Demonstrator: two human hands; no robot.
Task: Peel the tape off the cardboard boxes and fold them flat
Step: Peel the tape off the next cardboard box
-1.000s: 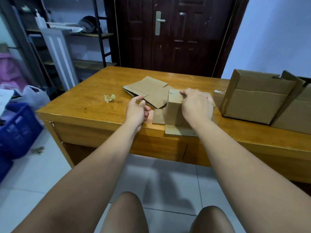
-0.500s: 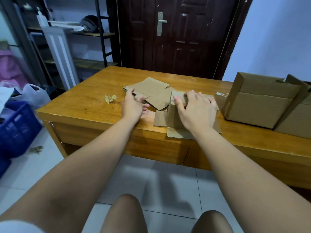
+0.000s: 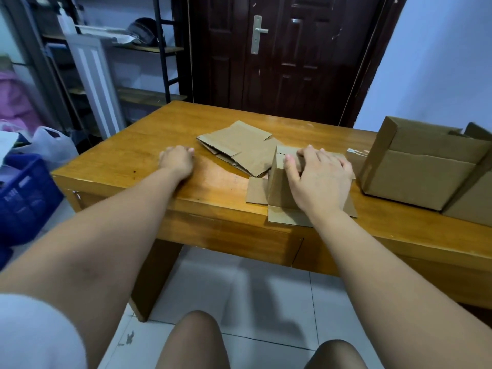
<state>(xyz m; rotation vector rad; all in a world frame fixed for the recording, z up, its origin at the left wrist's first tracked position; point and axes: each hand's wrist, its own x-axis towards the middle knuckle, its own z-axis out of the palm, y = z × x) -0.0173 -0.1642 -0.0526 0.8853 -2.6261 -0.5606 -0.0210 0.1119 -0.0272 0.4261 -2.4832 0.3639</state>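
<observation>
A small cardboard box (image 3: 277, 187) stands near the front edge of the wooden table (image 3: 127, 158), its bottom flaps spread out flat. My right hand (image 3: 318, 177) lies on top of it with the fingers spread and the thumb on its left edge. My left hand (image 3: 177, 161) rests on the table to the left, knuckles up and fingers bent down; what is under it is hidden. A pile of flattened cardboard (image 3: 243, 147) lies between the two hands, further back.
Two larger open cardboard boxes (image 3: 415, 177) (image 3: 474, 209) stand at the table's right end, with a scrap of tape (image 3: 356, 151) beside them. A blue crate (image 3: 24, 195) and a plastic bag (image 3: 50, 145) sit on the floor to the left. A dark door (image 3: 279, 54) is behind the table.
My left hand has left the box and the flat pile and moved left, onto the spot where a small wad of tape lay. My right hand has flattened on top of the box.
</observation>
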